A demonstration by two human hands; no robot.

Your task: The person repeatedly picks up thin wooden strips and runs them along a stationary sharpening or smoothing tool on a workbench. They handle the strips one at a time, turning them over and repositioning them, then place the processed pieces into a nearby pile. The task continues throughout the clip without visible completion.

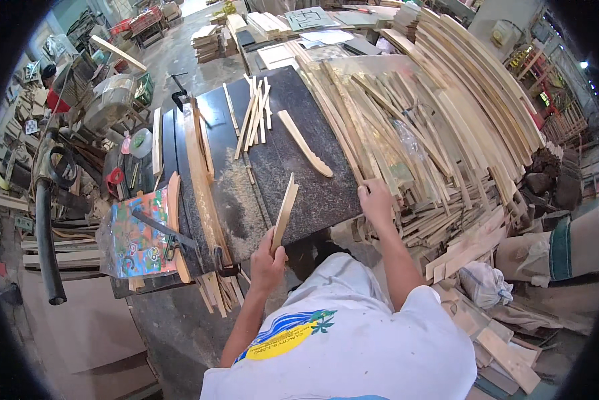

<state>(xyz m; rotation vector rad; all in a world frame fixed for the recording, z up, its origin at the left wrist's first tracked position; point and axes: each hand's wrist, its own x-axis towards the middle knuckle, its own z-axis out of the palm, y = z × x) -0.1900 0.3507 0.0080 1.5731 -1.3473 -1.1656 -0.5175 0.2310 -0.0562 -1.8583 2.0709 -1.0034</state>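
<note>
My left hand [269, 261] is closed round a short, pale wood strip [285, 212], which points up and away over the near edge of a dark saw table [299, 207]. At the table's right edge, my right hand [377, 204] has its fingers curled beside the near end of a long wood strip [343, 143]; whatever they hold is hidden. Ahead lies a curved wood piece [305, 144] with a scalloped end. Several thin sticks [253, 113] are heaped farther back. Sawdust [241, 197] covers the table around a narrow slot.
A long wooden fence [201, 183] crosses the table's left side, with a clamp [179, 93] at its far end and another clamp [223, 261] near me. Stacked boards [459, 100] fill the right. A colourful plastic bag [139, 230] and a black hose [46, 233] are at left.
</note>
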